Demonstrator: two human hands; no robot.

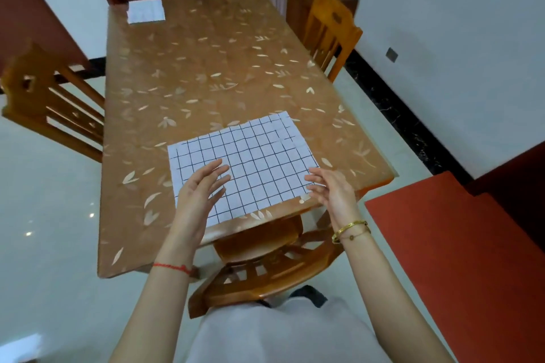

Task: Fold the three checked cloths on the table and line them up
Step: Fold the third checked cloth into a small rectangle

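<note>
A white cloth with a black check point(253, 156) lies spread flat near the front edge of the wooden table point(206, 68). My left hand point(200, 188) hovers over the cloth's near left part, fingers straight and spread, holding nothing. My right hand point(330, 186) is at the cloth's near right corner, fingers relaxed and slightly bent, gripping nothing. A second checked cloth point(146, 11), folded into a small rectangle, rests at the table's far left corner. No third cloth is in view.
A wooden chair point(265, 268) is tucked under the table's front edge in front of me. Further chairs stand at the left point(50, 103) and far right point(330, 29). A red surface point(457, 244) lies to my right.
</note>
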